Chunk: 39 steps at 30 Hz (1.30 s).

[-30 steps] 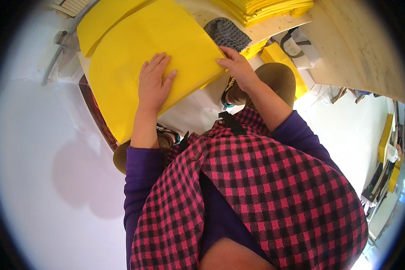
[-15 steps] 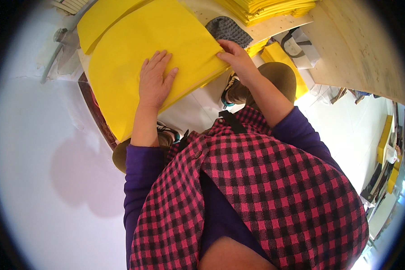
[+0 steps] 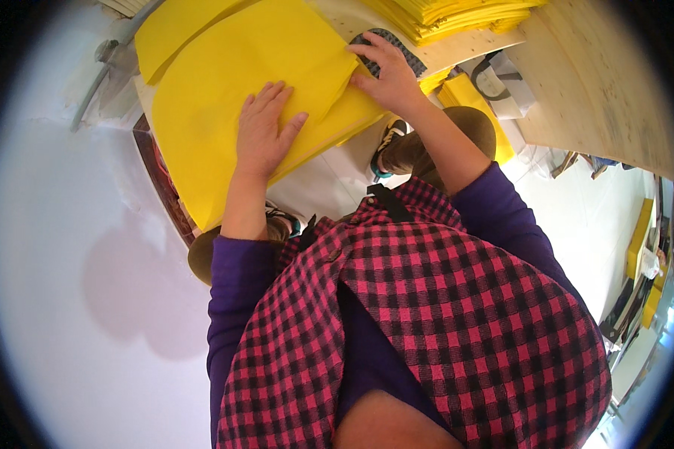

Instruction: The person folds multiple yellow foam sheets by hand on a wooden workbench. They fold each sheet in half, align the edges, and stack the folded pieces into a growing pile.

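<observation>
A wide yellow sheet [image 3: 202, 120], soft and cloth-like, tops a pile on a low board in front of me. My left hand [image 3: 264, 131] lies flat on it, thumb held out from the fingers. At the sheet's right edge is my right hand [image 3: 388, 73], its thumb and fingers around the near right corner. That corner is raised and bent inward, with a crease running toward me. Just behind the right fingers sits a dark grey textured pad [image 3: 403, 51], partly covered by the hand.
A tall stack of yellow sheets [image 3: 449, 16] stands at the far right on a wooden board [image 3: 479, 46]. More yellow pieces and a white bag with dark handles [image 3: 505, 86] are below it. A wooden panel [image 3: 591, 82] rises at right; a white wall [image 3: 60, 247] is at left.
My right hand has moved a little left and away from me, bending the sheet's corner up and inward. The left hand stays flat in nearly the same place.
</observation>
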{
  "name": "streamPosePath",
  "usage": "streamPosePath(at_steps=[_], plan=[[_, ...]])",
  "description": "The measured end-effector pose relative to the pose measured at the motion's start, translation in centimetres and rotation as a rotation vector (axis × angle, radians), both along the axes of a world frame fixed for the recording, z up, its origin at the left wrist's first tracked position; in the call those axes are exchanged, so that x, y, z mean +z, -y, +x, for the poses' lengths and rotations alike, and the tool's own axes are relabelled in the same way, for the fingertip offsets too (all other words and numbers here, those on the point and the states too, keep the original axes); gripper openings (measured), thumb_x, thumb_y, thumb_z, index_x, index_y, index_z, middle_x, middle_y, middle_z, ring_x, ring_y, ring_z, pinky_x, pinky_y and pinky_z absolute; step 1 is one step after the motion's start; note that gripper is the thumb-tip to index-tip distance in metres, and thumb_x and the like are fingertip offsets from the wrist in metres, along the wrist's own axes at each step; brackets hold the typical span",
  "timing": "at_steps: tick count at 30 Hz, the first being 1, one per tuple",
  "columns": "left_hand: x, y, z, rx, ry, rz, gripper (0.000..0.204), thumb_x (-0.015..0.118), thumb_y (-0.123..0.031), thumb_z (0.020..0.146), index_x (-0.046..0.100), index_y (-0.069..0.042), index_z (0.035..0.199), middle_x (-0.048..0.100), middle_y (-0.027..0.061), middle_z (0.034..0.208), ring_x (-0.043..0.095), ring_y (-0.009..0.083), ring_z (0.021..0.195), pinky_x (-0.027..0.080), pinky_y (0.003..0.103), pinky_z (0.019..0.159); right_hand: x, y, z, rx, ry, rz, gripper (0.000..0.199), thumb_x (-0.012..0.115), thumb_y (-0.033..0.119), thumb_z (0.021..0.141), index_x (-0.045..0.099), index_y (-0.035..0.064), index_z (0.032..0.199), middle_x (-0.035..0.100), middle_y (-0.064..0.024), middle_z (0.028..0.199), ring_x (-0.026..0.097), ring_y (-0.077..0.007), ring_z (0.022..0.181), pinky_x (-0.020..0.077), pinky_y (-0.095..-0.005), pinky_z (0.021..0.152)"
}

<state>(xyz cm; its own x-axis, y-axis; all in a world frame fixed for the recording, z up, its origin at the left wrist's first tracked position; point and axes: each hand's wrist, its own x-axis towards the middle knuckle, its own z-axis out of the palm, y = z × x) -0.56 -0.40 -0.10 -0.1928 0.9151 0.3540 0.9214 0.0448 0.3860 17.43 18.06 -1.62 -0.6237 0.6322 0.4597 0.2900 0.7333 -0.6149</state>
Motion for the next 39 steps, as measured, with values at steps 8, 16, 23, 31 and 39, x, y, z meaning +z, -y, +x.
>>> streamPosePath(at_steps=[8, 16, 23, 31, 39], plan=[[0.3, 0.0, 0.0, -0.019, 0.024, 0.017, 0.061, 0.059, -0.051, 0.083, 0.058, -0.005, 0.123, 0.053, 0.0169, 0.132, 0.044, 0.0345, 0.127, 0.027, 0.051, 0.108, 1.6, -2.2, -2.0, 0.145, -0.029, 0.055, 0.022, 0.069, 0.023, 0.077, 0.069, 0.0077, 0.093, 0.063, -0.0125, 0.113, 0.052, -0.0333, 0.114, 0.0404, -0.0395, 0.1], [0.2, 0.0, -0.1, -0.036, -0.004, -0.014, 0.062, 0.065, -0.047, 0.079, 0.058, -0.003, 0.123, 0.051, 0.0178, 0.134, 0.042, 0.035, 0.129, 0.027, 0.052, 0.108, 4.4, -2.5, -4.4, 0.153, 0.054, -0.137, 0.028, 0.071, 0.021, 0.081, 0.066, 0.0041, 0.103, 0.064, -0.0082, 0.113, 0.061, -0.0205, 0.1, 0.0485, -0.0293, 0.084], [-0.4, -0.1, -0.7, -0.038, 0.058, 0.006, 0.035, 0.058, -0.026, 0.087, 0.061, 0.001, 0.11, 0.051, 0.0159, 0.134, 0.042, 0.0349, 0.129, 0.027, 0.051, 0.108, 4.1, -2.4, -2.6, 0.074, -0.127, -0.164, 0.024, 0.069, 0.019, 0.083, 0.066, 0.0047, 0.102, 0.066, -0.0065, 0.105, 0.062, -0.0163, 0.091, 0.0494, -0.0288, 0.081], [-0.6, 0.0, -0.7, -0.038, 0.064, 0.033, 0.029, 0.055, -0.023, 0.089, 0.061, 0.003, 0.101, 0.05, 0.0157, 0.134, 0.042, 0.0345, 0.129, 0.028, 0.05, 0.108, 2.0, -2.6, 3.0, 0.31, 0.043, -0.473, 0.018, 0.069, 0.011, 0.081, 0.066, 0.007, 0.099, 0.059, -0.0012, 0.104, 0.057, -0.0113, 0.096, 0.0458, -0.0246, 0.084], [-0.6, 0.0, -0.5, -0.03, 0.059, 0.036, 0.031, 0.053, -0.024, 0.091, 0.06, 0.004, 0.102, 0.05, 0.0172, 0.135, 0.041, 0.0342, 0.129, 0.027, 0.048, 0.109, 1.4, -1.7, 4.1, 0.337, 0.153, -0.304, 0.023, 0.075, 0.007, 0.074, 0.066, 0.0077, 0.096, 0.054, 0.0, 0.101, 0.053, -0.0109, 0.092, 0.043, -0.0244, 0.079]])
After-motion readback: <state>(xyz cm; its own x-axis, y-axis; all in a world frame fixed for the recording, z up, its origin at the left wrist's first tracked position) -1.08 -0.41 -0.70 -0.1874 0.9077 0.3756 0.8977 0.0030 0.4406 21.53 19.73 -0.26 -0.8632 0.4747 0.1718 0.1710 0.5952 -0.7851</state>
